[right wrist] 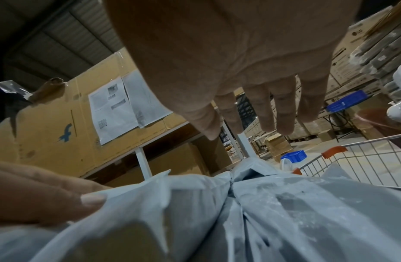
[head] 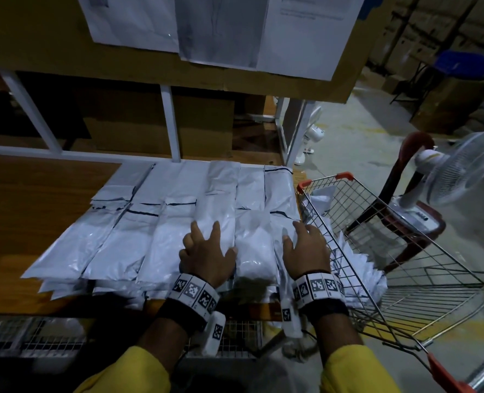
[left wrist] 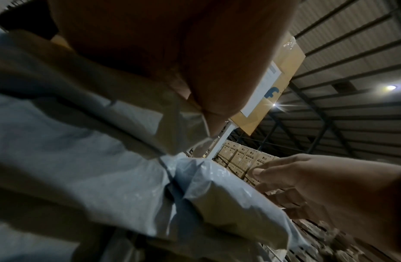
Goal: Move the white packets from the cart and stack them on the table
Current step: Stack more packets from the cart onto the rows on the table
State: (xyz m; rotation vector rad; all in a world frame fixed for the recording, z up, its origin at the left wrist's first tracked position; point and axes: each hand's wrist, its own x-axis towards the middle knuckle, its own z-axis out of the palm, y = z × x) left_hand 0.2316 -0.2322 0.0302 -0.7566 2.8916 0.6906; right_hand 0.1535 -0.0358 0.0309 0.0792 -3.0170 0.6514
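White packets (head: 150, 236) lie in side-by-side stacks across the right half of the wooden table (head: 36, 194). My left hand (head: 206, 245) rests flat on them with its fingers spread, near the front edge. My right hand (head: 303, 239) is open at the table's right end, thumb touching a packet (right wrist: 262, 212) and fingers straight just above it. One packet (head: 253, 251) lies between the two hands. More white packets (head: 357, 268) stand inside the wire cart (head: 324, 177) to the right. In the left wrist view my palm (left wrist: 172, 53) covers a packet (left wrist: 206, 195).
The cart with orange corners stands against the table's right end. Behind it a white fan (head: 456, 171) sits on a red chair (head: 413, 143). A cardboard board with papers (head: 36, 38) and a white frame rise at the table's back. Bare wood shows at the left.
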